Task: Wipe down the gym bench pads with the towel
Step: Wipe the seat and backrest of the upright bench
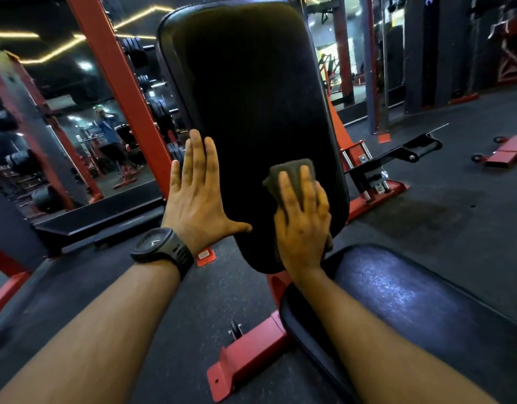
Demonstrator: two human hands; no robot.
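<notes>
The black back pad (251, 91) of the bench stands tilted upright in the middle of the view. My right hand (302, 225) presses a dark grey towel (293, 174) flat against the pad's lower right part, fingers spread over the cloth. My left hand (197, 193), with a black watch on the wrist, lies open with its palm against the pad's lower left edge. The black seat pad (411, 301) sits below at the lower right, shiny under the light, with my right forearm across its near edge.
The bench's red frame (248, 354) runs along the dark rubber floor below the pads. A red rack upright (120, 83) and a mirror stand at the left, reflecting a person. A black lever arm (403, 153) sticks out right of the pad; a red floor piece (505, 153) lies farther right.
</notes>
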